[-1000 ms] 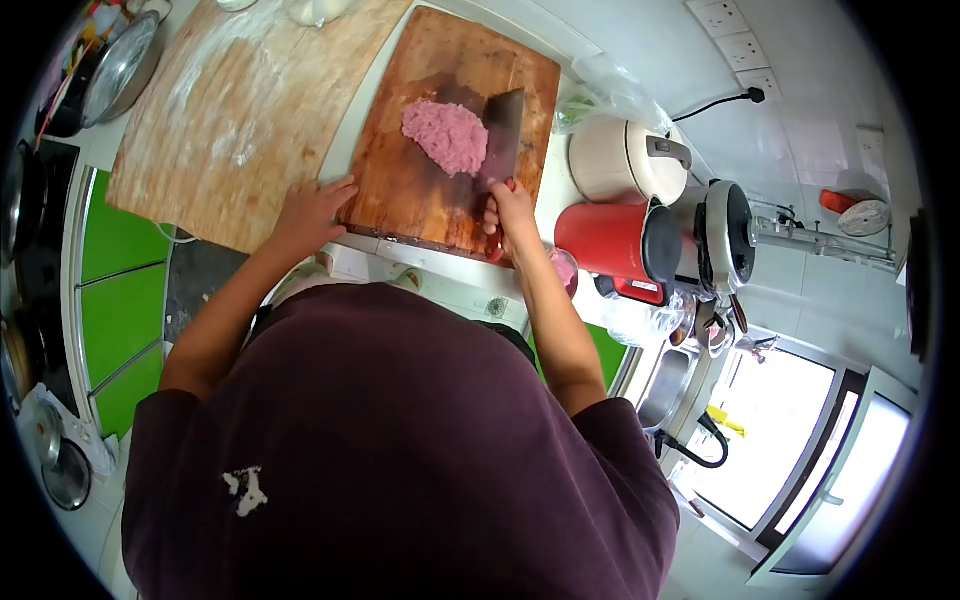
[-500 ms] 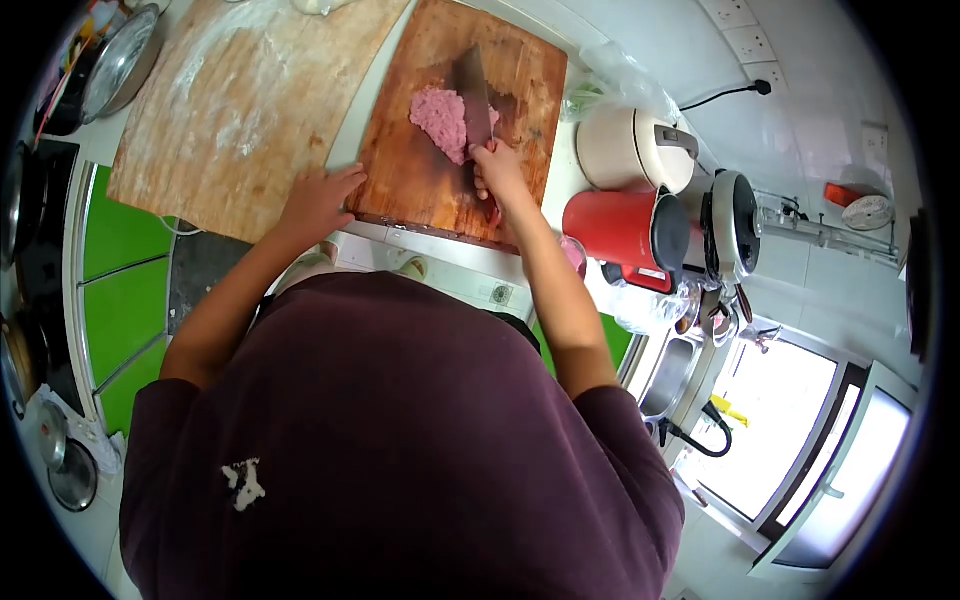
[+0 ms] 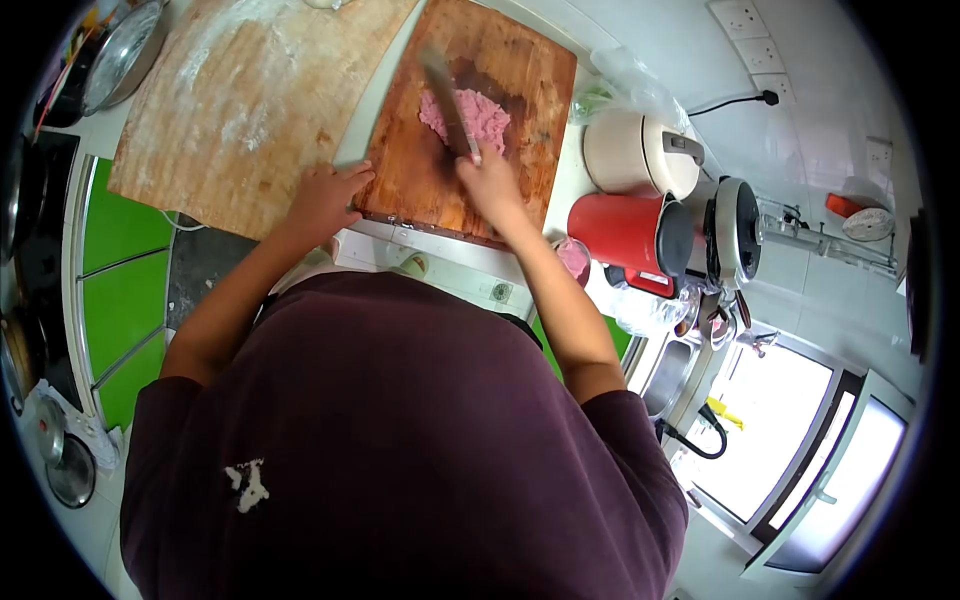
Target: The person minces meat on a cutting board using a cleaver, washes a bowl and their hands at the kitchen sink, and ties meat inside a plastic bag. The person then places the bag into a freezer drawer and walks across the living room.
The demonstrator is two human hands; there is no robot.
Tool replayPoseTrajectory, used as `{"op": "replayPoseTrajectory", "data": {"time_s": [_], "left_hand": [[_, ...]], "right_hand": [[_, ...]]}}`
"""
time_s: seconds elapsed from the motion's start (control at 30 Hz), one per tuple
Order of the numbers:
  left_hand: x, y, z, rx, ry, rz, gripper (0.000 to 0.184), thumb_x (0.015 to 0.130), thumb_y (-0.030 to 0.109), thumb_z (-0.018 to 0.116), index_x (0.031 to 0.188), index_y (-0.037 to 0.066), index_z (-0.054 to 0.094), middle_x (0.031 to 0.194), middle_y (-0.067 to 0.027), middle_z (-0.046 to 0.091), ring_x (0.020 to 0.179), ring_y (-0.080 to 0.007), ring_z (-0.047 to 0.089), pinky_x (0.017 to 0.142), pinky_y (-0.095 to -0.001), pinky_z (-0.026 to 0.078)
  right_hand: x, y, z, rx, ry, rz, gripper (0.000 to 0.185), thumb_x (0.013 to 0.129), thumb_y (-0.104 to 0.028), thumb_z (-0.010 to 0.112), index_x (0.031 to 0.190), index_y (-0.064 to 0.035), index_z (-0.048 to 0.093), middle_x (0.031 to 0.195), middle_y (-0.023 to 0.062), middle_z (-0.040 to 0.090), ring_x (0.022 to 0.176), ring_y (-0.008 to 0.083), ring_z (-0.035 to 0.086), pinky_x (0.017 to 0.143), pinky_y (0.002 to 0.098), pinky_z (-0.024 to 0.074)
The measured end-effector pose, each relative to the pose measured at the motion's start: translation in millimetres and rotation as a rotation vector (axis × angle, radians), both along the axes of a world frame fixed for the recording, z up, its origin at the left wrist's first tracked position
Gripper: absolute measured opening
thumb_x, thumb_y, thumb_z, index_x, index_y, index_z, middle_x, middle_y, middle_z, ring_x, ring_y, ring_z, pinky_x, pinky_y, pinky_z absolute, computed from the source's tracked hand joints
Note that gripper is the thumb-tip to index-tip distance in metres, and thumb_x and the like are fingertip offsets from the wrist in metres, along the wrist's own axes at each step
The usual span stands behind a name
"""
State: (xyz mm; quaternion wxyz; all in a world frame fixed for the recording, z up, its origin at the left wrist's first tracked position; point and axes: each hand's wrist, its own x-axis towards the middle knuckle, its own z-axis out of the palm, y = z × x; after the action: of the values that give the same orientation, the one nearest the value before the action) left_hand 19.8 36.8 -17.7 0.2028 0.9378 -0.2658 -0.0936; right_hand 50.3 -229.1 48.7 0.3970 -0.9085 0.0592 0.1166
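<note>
My right hand (image 3: 490, 185) is wrapped round the handle of a cleaver (image 3: 449, 105), whose blade is smeared by motion. The blade slants over a patch of pink minced meat (image 3: 485, 118) and covers part of it; whether it touches the meat I cannot tell. Beneath lies a thick wooden chopping board (image 3: 420, 195), darkened by moisture around the mince. At the board's near left corner is my left hand (image 3: 328, 203), its thumb and fingers apart and set against the two sides of that corner.
A floured wooden board (image 3: 240, 150) lies to the left. Right of the chopping board stand a cream rice cooker (image 3: 625, 155), a red kettle (image 3: 615, 225) and a bowl with pink contents (image 3: 572, 258). A plastic bag (image 3: 630, 85) rests behind them. The sink (image 3: 670, 378) is further right.
The cleaver has swung left, from the mince's right side to across its left part. The mince shows as a wider patch, further right. My left hand stays at the board's corner.
</note>
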Motion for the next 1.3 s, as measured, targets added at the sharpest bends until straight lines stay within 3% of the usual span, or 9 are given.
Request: {"op": "replayPoseTrajectory", "data": {"time_s": [0.3,0.43,0.47,0.57,0.67,0.77,0.8,0.93,1.3], "left_hand": [[3,-1,6,0.009,0.038,0.008,0.064,0.068,0.021,0.076,0.128,0.013,0.055,0.140,0.0043,0.050,0.103,-0.0254,0.053,0.089,-0.0419,0.038],[3,2,5,-0.013,0.025,0.003,0.063,0.069,0.021,0.075,0.128,0.012,0.056,0.140,0.0045,0.049,0.103,-0.0245,0.053,0.090,-0.0420,0.038],[3,2,5,-0.014,0.026,-0.002,0.063,0.069,0.021,0.075,0.128,0.012,0.056,0.140,0.0045,0.049,0.103,-0.0244,0.053,0.090,-0.0420,0.038],[5,2,7,-0.028,0.062,-0.019,0.066,0.068,0.021,0.076,0.129,0.009,0.054,0.143,0.0023,0.047,0.107,-0.0283,0.052,0.093,-0.0447,0.037],[6,2,7,0.018,0.053,-0.037,0.065,0.069,0.022,0.076,0.129,0.010,0.054,0.143,0.0023,0.046,0.107,-0.0281,0.052,0.093,-0.0448,0.038],[7,1,8,0.002,0.053,-0.048,0.064,0.070,0.023,0.076,0.129,0.010,0.054,0.143,0.0017,0.047,0.107,-0.0285,0.053,0.093,-0.0448,0.038],[7,1,10,0.028,0.051,-0.063,0.064,0.069,0.023,0.076,0.128,0.010,0.054,0.142,0.0015,0.047,0.106,-0.0285,0.053,0.093,-0.0446,0.039],[9,2,12,0.058,0.009,-0.093,0.065,0.068,0.024,0.076,0.128,0.010,0.055,0.142,0.0007,0.048,0.104,-0.0287,0.054,0.092,-0.0443,0.039],[17,0,13,0.140,-0.031,-0.216,0.065,0.071,0.031,0.075,0.128,0.008,0.054,0.139,-0.0049,0.050,0.102,-0.0269,0.055,0.090,-0.0431,0.037]], "right_hand": [[9,15,-42,-0.133,-0.096,-0.065,0.029,0.085,-0.015,0.053,0.109,0.0006,0.057,0.094,0.0267,0.064,0.093,0.0439,0.061,0.081,0.0483,0.0480],[13,4,-35,0.161,-0.027,-0.330,0.025,0.085,-0.015,0.054,0.104,0.0005,0.055,0.076,0.0175,0.063,0.068,0.0327,0.063,0.064,0.0440,0.0512],[10,-4,-26,0.489,0.141,-0.444,0.010,0.088,-0.013,0.053,0.089,-0.0103,0.043,0.061,-0.0017,0.038,0.039,0.0086,0.034,0.034,0.0269,0.0304],[12,-21,-2,0.650,0.314,-0.379,0.012,0.089,-0.014,0.054,0.088,-0.0113,0.042,0.060,-0.0014,0.038,0.039,0.0087,0.033,0.034,0.0273,0.0295],[8,-22,17,0.386,0.089,-0.291,0.019,0.086,-0.013,0.053,0.101,-0.0008,0.054,0.070,0.0115,0.058,0.053,0.0237,0.058,0.049,0.0372,0.0476],[9,-32,-41,-0.073,-0.203,-0.166,0.028,0.085,-0.016,0.055,0.106,0.0016,0.057,0.086,0.0215,0.065,0.077,0.0367,0.065,0.071,0.0415,0.0508],[14,-43,-57,-0.111,0.141,-0.124,0.031,0.084,-0.018,0.055,0.108,0.0015,0.058,0.096,0.0270,0.064,0.096,0.0429,0.061,0.084,0.0446,0.0473],[-4,-22,10,0.021,-0.115,-0.246,0.032,0.085,-0.019,0.055,0.108,0.0020,0.058,0.093,0.0272,0.064,0.095,0.0429,0.061,0.083,0.0454,0.0477],[-28,-31,-18,0.024,-0.042,-0.478,0.029,0.084,-0.024,0.055,0.102,-0.0010,0.060,0.093,0.0254,0.065,0.094,0.0422,0.062,0.083,0.0457,0.0471]]}}
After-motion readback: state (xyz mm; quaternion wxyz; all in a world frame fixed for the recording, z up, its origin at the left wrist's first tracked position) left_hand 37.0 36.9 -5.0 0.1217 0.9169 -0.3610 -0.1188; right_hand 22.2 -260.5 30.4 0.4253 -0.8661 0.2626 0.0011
